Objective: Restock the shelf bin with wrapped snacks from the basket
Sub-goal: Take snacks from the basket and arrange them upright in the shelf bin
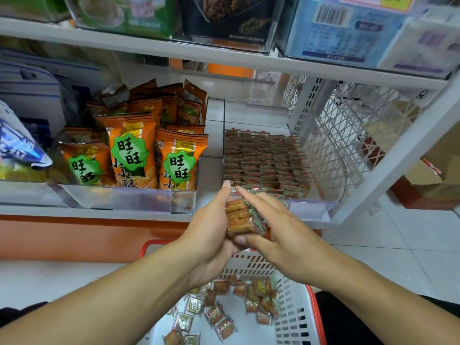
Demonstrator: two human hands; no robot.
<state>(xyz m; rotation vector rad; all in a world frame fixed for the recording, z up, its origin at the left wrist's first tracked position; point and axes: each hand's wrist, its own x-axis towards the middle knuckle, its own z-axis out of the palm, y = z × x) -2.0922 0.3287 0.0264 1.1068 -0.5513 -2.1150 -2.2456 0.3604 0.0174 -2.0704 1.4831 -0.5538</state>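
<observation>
shop | stocked shelves [224, 58] | snack bags [129, 155] in clear bins | shopping basket [293, 307]

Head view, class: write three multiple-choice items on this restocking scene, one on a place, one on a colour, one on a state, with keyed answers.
1. Where is the basket?
A. below the hands
B. on the top shelf
C. inside the bin

2. What colour is the basket's rim?
A. blue
B. red
C. green

3. The stack of snacks is
A. lying on the floor
B. held between both hands
C. set in the bin

Answers: 1 A, it shows under the arms; 2 B, a red edge; 3 B, the left hand and right hand clasp it.
</observation>
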